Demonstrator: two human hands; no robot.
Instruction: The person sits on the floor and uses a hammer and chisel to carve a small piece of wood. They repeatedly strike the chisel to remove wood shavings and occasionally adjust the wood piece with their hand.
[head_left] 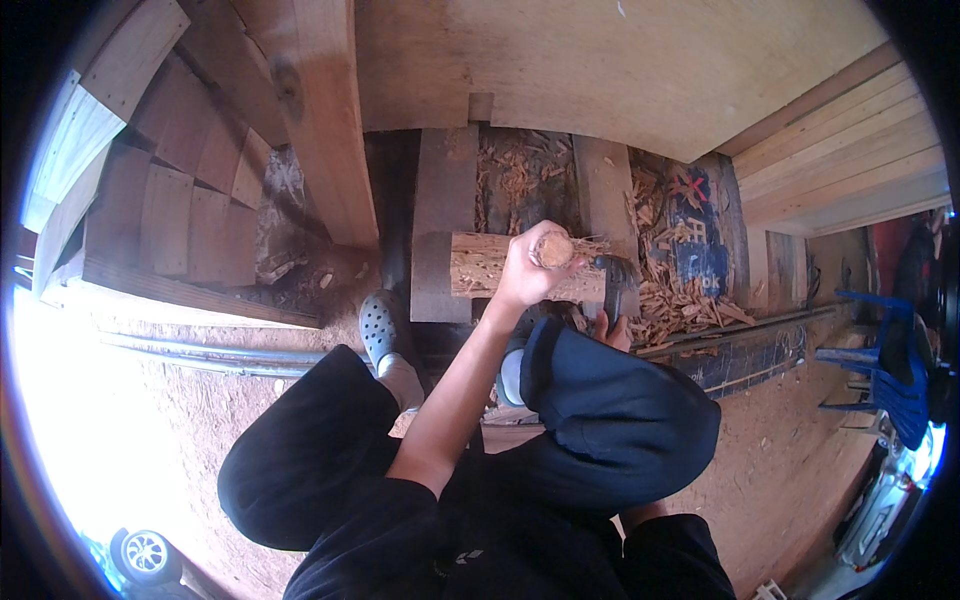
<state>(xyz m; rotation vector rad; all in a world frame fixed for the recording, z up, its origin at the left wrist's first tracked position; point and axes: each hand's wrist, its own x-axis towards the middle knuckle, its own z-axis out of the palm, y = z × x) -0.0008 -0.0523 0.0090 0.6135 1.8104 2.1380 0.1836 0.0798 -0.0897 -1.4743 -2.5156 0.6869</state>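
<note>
My left hand (pixel 525 272) is closed around a short round piece of wood (pixel 550 250), its pale cut end facing up. Beneath it lies a rough, chopped-up wooden block (pixel 478 265) with splintered edges. Just to the right, my right hand (pixel 616 332) grips a dark tool (pixel 614 285) with a curved head, perhaps a hatchet or hammer; its exact kind is unclear. The tool's head is close beside the wood piece. My right knee hides most of the right hand and forearm.
Wood chips (pixel 665 300) cover the ground at the right. Large plywood panels (pixel 600 70) lean at the far side, with a thick post (pixel 325 120) and stacked boards (pixel 170 210) at the left. A blue plastic chair (pixel 895 370) stands far right.
</note>
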